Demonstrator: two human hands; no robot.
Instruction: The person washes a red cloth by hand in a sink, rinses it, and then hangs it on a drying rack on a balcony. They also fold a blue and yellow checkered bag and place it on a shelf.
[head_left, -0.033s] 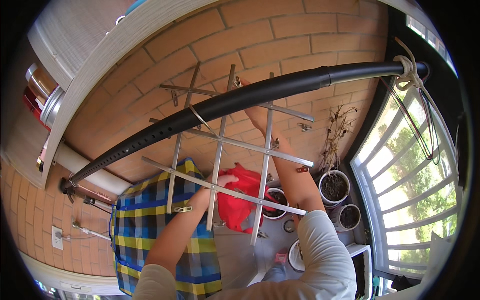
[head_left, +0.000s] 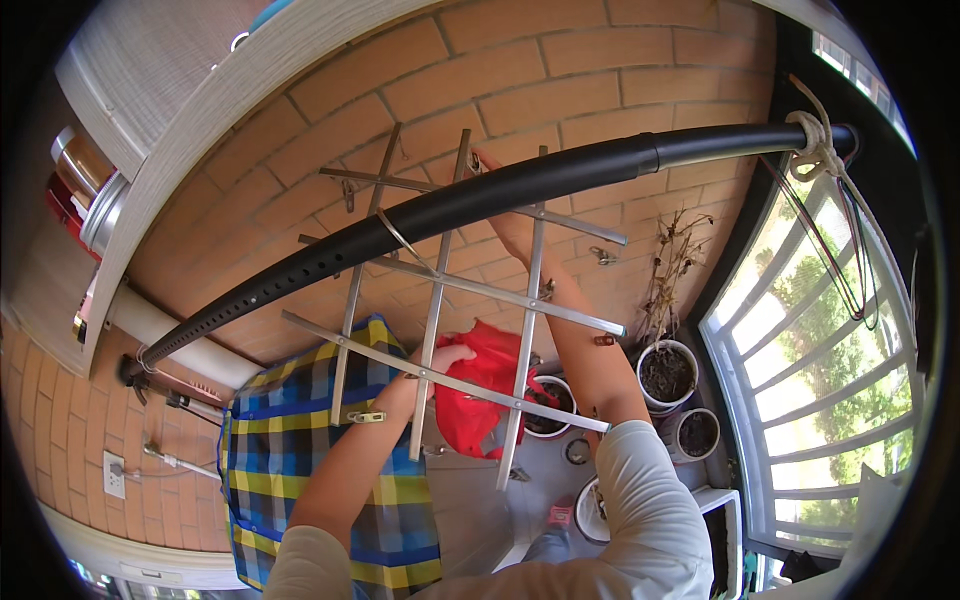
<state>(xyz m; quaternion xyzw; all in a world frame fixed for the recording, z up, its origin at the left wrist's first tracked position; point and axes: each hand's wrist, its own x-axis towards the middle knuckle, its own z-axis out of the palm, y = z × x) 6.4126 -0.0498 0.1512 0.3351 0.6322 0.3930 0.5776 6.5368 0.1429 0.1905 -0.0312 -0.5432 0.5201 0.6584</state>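
Here's the left hand [head_left: 452, 356], fingers closed on a red cloth [head_left: 465, 422], bunching it behind the lower edge of the metal rack [head_left: 485, 289], toward the right corner! Up at the rack's top edge goes the right hand [head_left: 487, 162], fingertips beside a bar end; the black pole [head_left: 560, 175] covers much of it, so whether it grips, I can't tell. The step in hand, as I judge it: gathering cloth low while reaching high. The next move seems to call for a firm pinch on the fabric and a gentle touch, as that hanging lattice could swing.

And the textures! Soft, crumpled cloth against flat, shiny crossed bars; small clips, one [head_left: 367, 417] at the lower left; a smooth tubular pole; rough orange brick [head_left: 600, 50]; and a checked cover [head_left: 270, 440], creased, blue-edged.
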